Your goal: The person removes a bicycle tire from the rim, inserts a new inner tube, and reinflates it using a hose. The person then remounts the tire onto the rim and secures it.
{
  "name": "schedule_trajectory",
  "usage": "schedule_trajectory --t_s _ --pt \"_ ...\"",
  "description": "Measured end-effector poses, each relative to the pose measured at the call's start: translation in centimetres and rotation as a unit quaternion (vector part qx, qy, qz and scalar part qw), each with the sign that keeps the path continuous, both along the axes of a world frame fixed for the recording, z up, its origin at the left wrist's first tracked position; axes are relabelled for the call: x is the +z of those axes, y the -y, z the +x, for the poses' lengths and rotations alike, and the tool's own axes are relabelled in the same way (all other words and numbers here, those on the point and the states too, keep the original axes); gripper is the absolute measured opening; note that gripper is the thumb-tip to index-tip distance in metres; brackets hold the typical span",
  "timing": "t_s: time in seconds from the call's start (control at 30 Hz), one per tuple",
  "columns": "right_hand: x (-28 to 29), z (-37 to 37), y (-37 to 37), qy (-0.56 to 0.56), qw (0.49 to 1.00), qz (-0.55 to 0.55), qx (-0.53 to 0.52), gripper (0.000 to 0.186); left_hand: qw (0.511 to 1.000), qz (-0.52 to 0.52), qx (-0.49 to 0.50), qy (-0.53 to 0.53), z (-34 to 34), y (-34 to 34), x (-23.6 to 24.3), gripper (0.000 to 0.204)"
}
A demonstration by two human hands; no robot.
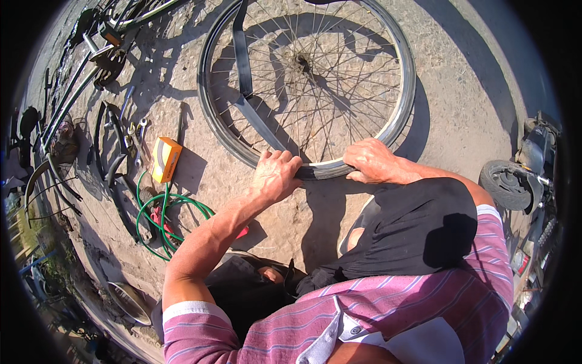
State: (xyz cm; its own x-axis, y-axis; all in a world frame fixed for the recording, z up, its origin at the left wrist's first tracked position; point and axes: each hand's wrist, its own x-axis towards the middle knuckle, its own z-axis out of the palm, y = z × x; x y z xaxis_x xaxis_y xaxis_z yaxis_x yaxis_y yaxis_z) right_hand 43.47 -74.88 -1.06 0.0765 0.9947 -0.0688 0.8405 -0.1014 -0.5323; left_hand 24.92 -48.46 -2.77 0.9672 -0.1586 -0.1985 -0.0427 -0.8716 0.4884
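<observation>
A spoked bicycle wheel (301, 59) lies in front of me, its near edge between my hands. The black tyre (327, 170) sits around the rim, whose pale inner side shows. A flat, deflated inner tube (242, 57) hangs out over the spokes on the left and runs down to my left hand. My left hand (276, 175) is closed on the tyre at the wheel's near edge, its fingers bent over the rim. Further right, my right hand (373, 161) is closed on the same tyre, thumb beneath. What lies under the fingers is hidden.
A yellow-orange box (165, 159) stands on the ground at left, beside wrenches (138, 142) and a coiled green hose (154, 224). Bicycle parts (76, 85) lie at the far left, with a metal basin (130, 302) below. A small wheeled vehicle (512, 185) is at right.
</observation>
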Motion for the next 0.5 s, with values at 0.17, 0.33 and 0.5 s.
schedule_trajectory --t_s 0.17,0.33,0.5 --pt "-2.0 -2.5 -2.4 -0.035 0.999 0.019 0.001 0.040 0.987 0.002 -0.014 -0.160 2.3 1.0 0.1 0.032" --pt "-4.4 -3.7 -2.8 -0.083 0.996 -0.008 -0.010 0.029 0.983 -0.070 -0.013 -0.171 3.4 2.0 0.9 0.040" --pt "-4.1 -3.7 -2.4 -0.078 0.996 -0.046 -0.021 0.029 0.966 -0.193 0.146 -0.086 5.6 -2.2 2.7 0.042"
